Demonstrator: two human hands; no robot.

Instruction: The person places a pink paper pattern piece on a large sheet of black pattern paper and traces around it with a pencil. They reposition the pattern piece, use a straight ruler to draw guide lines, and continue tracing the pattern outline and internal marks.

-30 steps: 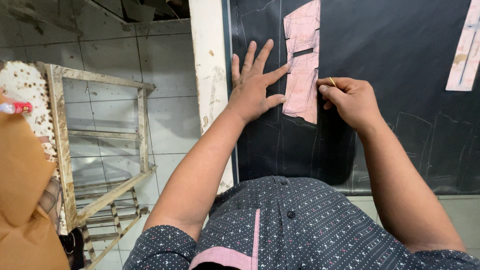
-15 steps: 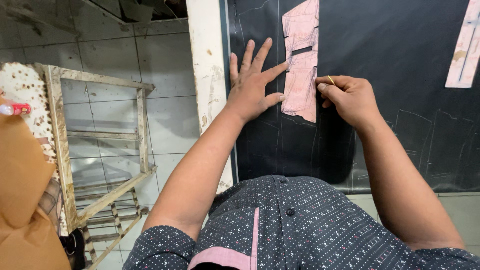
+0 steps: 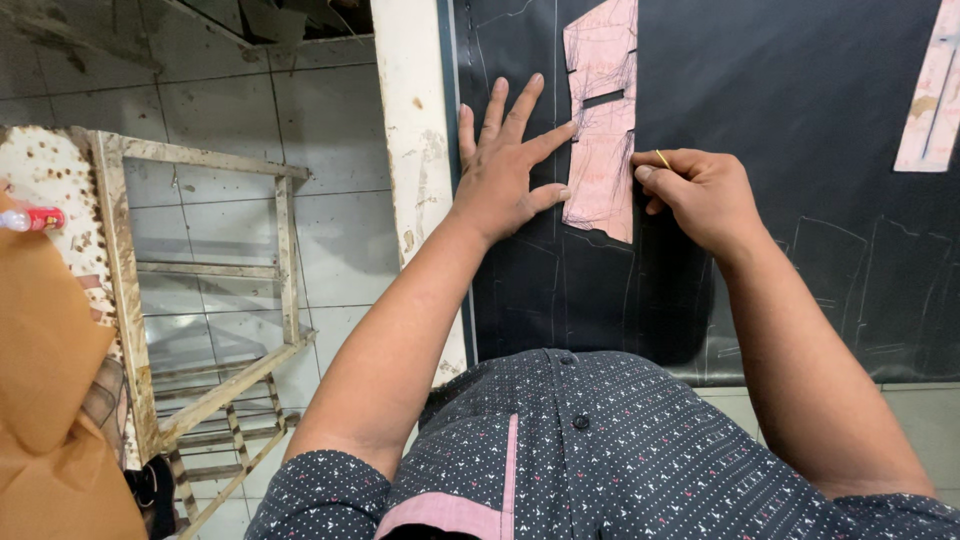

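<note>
While the left hand (image 3: 505, 175) lies spread flat on the pink paper pattern (image 3: 600, 120), thin and likely tear-prone, atop dark cloth (image 3: 800, 120), the right hand (image 3: 700, 195) pinches a small yellow marker (image 3: 662, 158) at its edge

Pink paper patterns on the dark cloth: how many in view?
2. One pink pattern lies between the left hand and right hand, under the left fingertips. A second pattern is cut off by the right frame edge.

Grey tiled floor (image 3: 330, 110) lies beside a worn, white-painted table edge (image 3: 415, 180), with a stained wooden frame (image 3: 125, 300) standing nearby.
</note>
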